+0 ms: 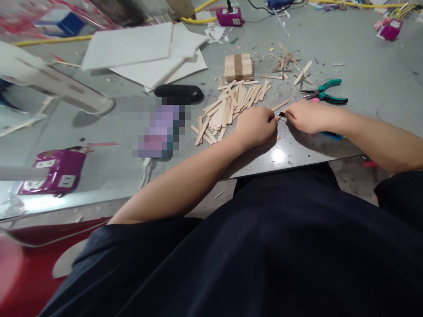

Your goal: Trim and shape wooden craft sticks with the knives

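Observation:
Near the table's front edge, my left hand (256,126) is closed, with its fingertips at the end of a wooden craft stick (278,118). Facing it, my right hand (306,116) pinches a small flat black piece (282,114), which looks like a blade and meets the stick. How far the stick runs under my left fingers is hidden. A heap of loose craft sticks (228,108) lies just beyond my left hand. Past my right hand rest needle-nose pliers (325,93) with teal and black handles. Something blue (332,135) shows partly under my right wrist.
A banded bundle of craft sticks (238,67) sits behind the heap, with joined sticks (284,61) to its right. White boards (132,46), a black case (180,93), a blurred-out device (160,131) and a purple power socket (54,169) are on the left.

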Motion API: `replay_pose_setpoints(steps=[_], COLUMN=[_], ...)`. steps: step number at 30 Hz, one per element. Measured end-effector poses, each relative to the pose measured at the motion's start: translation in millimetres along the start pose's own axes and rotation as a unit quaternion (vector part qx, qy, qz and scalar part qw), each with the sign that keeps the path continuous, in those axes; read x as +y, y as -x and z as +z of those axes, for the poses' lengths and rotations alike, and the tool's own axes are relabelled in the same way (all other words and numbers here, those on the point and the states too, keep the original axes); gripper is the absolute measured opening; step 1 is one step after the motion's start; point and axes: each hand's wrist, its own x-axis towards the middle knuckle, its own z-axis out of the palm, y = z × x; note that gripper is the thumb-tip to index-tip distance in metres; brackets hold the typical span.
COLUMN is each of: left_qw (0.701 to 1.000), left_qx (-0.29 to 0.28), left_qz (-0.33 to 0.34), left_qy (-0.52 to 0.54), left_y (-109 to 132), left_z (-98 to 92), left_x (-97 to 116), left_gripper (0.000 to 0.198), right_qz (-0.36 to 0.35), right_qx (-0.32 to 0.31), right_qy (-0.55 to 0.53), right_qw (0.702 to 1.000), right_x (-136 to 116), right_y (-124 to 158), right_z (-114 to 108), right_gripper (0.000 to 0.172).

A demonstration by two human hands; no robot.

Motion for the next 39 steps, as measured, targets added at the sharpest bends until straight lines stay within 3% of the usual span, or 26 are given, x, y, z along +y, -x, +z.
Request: replay_pose_setpoints(steps=[6, 11, 14, 39], left_qw=[0.996, 0.978, 0.973, 0.978], left_qx=[-0.044, -0.121, -0.137, -0.127], left_qz=[-0.021, -0.047, -0.057, -0.059], left_qy=[-0.079, -0.161, -0.174, -0.157], left_y=[-0.4, 4.1, 6.6, 4.2], left_z=[-8.0, -26.9, -33.1, -29.5], left_x=[14.8, 41.7, 50.3, 41.9], left_gripper=[0.033, 0.047, 0.052, 0.046], right_qz=[-0.003, -0.008, -0.014, -0.022], right_qx=[0.034, -0.005, -0.03, -0.015], right_qy=[0.033, 0.035, 0.043, 0.035], right_qw=[0.999, 0.999, 0.999, 0.999], right_x=[-6.4, -6.1, -8.7, -5.4], right_y=[10.6, 14.0, 15.6, 10.1], right_z=[-5.5, -10.8, -14.9, -12.3], right_gripper=[0.034, 0.034, 0.034, 0.033])
